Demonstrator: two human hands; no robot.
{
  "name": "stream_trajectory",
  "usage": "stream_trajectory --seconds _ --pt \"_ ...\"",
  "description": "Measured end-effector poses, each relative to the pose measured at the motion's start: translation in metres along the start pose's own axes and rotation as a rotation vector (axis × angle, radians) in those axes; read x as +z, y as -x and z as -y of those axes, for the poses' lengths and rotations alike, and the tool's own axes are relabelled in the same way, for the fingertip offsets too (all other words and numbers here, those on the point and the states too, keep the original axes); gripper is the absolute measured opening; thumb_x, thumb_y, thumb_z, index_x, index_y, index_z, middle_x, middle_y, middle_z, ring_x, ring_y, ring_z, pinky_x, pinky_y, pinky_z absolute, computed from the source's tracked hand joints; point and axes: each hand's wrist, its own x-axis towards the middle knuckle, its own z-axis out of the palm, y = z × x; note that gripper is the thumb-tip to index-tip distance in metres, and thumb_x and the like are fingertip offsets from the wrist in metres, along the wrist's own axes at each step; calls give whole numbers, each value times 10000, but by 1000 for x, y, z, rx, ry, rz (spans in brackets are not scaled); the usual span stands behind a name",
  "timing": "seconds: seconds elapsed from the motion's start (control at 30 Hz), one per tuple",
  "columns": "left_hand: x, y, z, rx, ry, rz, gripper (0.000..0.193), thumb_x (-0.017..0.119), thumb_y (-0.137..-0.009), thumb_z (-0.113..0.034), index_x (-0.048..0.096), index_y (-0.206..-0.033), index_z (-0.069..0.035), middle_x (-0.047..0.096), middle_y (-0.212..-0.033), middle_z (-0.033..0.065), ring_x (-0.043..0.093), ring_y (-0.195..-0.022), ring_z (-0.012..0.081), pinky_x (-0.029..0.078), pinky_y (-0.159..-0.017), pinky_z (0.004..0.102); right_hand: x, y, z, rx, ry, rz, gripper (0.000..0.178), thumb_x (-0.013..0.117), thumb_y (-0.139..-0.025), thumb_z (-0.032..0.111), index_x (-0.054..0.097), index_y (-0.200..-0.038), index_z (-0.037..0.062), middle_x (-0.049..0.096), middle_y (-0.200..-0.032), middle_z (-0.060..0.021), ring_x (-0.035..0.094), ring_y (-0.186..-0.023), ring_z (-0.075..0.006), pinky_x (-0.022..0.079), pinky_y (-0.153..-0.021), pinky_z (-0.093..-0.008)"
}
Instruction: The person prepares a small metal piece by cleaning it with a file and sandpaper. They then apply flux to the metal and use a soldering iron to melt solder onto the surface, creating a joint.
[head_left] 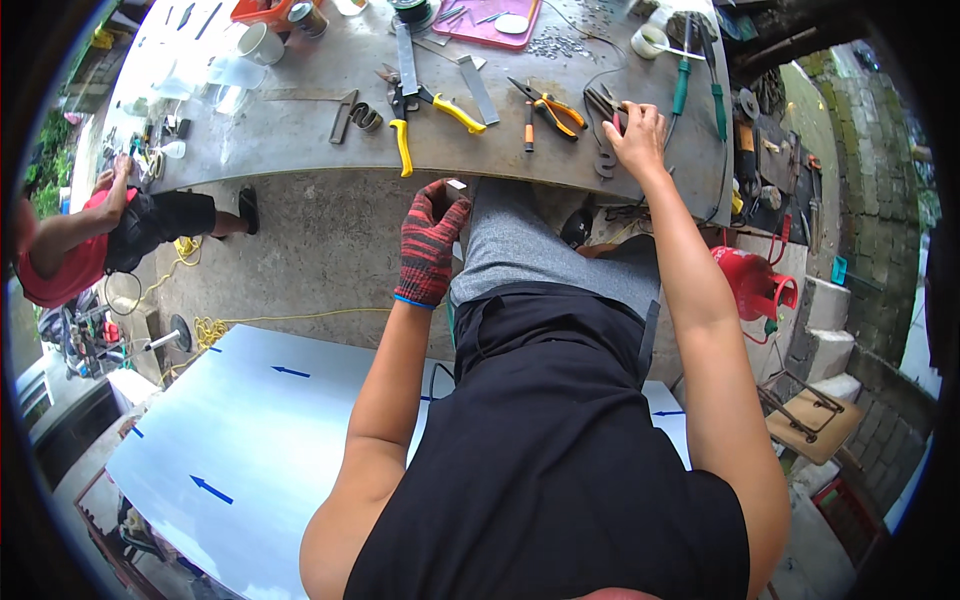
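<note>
From my remote feed: hands first. Left hand (436, 215), in a red-and-black striped knit glove, is nearly closed, fingertips pinching a small pale flat piece (456, 185) just off the near edge of the tabletop (300, 140). Right hand (638, 140), bare, is partly curled at the red handle of a pair of dark-jawed pliers (604, 102) lying on the tabletop; can't tell from here if it grips them.

Just below those pliers I get an S-shaped metal piece (605, 163) near the edge. Left of them, orange-and-black long-nose pliers (562, 112) beside a short orange-and-black handle (529, 128). Further left, yellow-handled snips (403, 145), handles spread, with one flat metal strip (406, 58) by the blades and another strip (478, 90) right of them. Then a bent metal coil (366, 118).

Far side: pink tray (483, 30), small metal bits (563, 44) scattered beside it, white cup (260, 44) toward the left. Two green-handled tools (682, 85) on the right. Beyond the tabletop's left end, a co-worker in a red top (75, 245); low right, a red tank (745, 283).
</note>
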Motion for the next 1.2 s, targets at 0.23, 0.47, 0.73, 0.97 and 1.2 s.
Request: stream_trajectory --seconds 0.23,0.47,0.73,0.97,1.2 --pt "-27 -3 9 -76 108 -55 325 706 -979 -102 608 -1283 -41 610 -963 -16 546 -805 74 472 -740 240 -7 -3 83 -299 -109 50 703 829 -823 434 595 -1382 76 571 -1303 -122 510 -1254 -330 422 -1071 -469" --pt "-54 1 -6 -109 157 -94 306 658 -1027 -180 622 -1308 -65 686 -1077 29 606 -862 91 510 -786 246 13 -20 104 -158 -56 194 515 794 -832 245 618 -1285 76 600 -1252 -159 554 -1216 -359 457 -1010 -503" --pt "-99 16 20 -134 269 -248 273 632 -1048 -191 636 -1294 -75 694 -1029 26 616 -835 84 527 -763 255 7 -25 119 -24 4 356 585 801 -827 266 555 -1310 47 576 -1286 -205 553 -1252 -395 461 -1030 -538" --pt "-115 25 27 -169 375 -341 236 580 -1074 -231 670 -1238 -87 687 -983 15 626 -793 114 548 -728 296 4 -29 187 53 -391 276 475 778 -837 230 630 -1214 -18 669 -1168 -228 686 -1032 -347 555 -890 -448" --pt "-121 16 24 -182 350 -413 269 540 -1087 -275 682 -1221 -90 690 -959 36 637 -773 135 551 -714 305 56 -24 346 86 -984 713 359 683 -920 117 701 -1259 -2 709 -912 -95 624 -736 -153 508 -647 -353"
